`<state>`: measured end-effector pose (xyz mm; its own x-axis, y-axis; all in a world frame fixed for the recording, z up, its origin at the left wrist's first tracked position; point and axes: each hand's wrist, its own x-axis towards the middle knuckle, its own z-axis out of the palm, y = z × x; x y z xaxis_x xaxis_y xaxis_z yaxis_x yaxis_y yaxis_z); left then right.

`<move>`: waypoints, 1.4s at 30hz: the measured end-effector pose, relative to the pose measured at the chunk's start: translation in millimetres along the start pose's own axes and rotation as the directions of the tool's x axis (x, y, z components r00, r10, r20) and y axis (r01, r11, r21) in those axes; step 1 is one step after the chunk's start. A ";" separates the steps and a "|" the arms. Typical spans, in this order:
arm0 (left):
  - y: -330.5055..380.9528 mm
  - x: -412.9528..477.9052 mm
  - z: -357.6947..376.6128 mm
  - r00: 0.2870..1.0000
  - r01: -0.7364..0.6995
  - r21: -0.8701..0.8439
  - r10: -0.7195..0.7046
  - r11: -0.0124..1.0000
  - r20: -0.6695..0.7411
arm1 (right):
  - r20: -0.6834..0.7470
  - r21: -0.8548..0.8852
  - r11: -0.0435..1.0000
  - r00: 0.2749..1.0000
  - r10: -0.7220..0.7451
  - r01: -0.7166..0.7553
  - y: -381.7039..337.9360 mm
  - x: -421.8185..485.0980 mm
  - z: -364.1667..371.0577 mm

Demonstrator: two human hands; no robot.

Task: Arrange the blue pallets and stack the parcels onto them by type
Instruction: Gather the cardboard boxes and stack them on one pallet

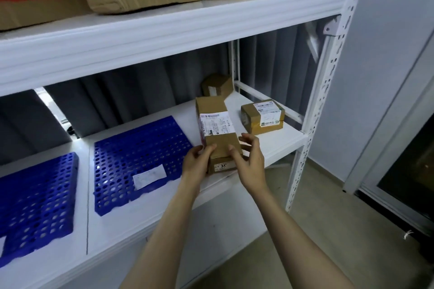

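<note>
The left hand [196, 162] is gripping the near left corner of the long parcel [216, 124], its fingers curling onto the top. The right hand [251, 162] is clasping the near right side, its thumb lying on top and its fingers curving round the edge. The parcel is lying lengthwise on the white shelf [270, 148], just right of the nearer blue pallet [131, 148], with two small parcels [263, 116] sitting behind it
</note>
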<state>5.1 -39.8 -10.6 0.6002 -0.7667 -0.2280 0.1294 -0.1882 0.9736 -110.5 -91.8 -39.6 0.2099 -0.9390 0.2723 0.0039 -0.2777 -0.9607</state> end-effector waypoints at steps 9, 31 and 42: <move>5.9 -30.4 -93.7 0.991 -0.076 -0.052 0.069 0.996 -0.115 | 0.243 0.235 0.934 0.946 0.213 -0.270 -30.8 -5.9 74.7; -18.8 -161.0 -381.8 0.804 -0.161 -0.232 -0.009 0.959 -0.595 | 0.730 0.148 0.814 0.618 0.293 -0.561 -106.6 -179.2 319.0; -24.2 -138.1 -435.3 0.855 -0.170 -0.314 -0.019 0.934 -0.518 | 0.739 0.168 0.887 0.651 0.176 -0.430 -114.7 -209.1 375.7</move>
<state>262.6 337.8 3.3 0.9196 -0.3344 -0.2062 0.2670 0.1470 0.9524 212.6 212.5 -6.9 0.8594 -0.5102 -0.0321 0.0772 0.1916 -0.9784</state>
